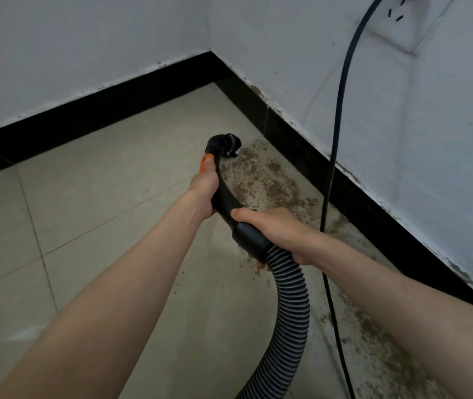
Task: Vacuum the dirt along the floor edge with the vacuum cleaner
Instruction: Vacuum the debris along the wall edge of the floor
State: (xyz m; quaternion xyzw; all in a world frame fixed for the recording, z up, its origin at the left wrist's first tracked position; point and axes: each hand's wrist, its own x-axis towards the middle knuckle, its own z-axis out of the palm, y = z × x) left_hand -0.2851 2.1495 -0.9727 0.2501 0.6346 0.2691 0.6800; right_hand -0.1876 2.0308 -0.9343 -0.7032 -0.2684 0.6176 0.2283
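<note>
I hold the black curved vacuum handle (223, 194) with both hands. My left hand (203, 194) grips its upper part, thumb near the orange button (206, 164). My right hand (275, 234) grips the lower cuff where the ribbed grey hose (290, 306) joins. The nozzle end (229, 145) points down at the floor, right at the near edge of a brown dirt patch (261, 177) that runs along the right-hand black baseboard (353, 194). More dirt (373, 335) lies scattered nearer me by the same baseboard.
A black power cord (337, 139) hangs from a wall socket at the top right and trails down across the dirt and floor. White walls meet in a corner (211, 50). Beige floor tiles (85, 203) spread to the left.
</note>
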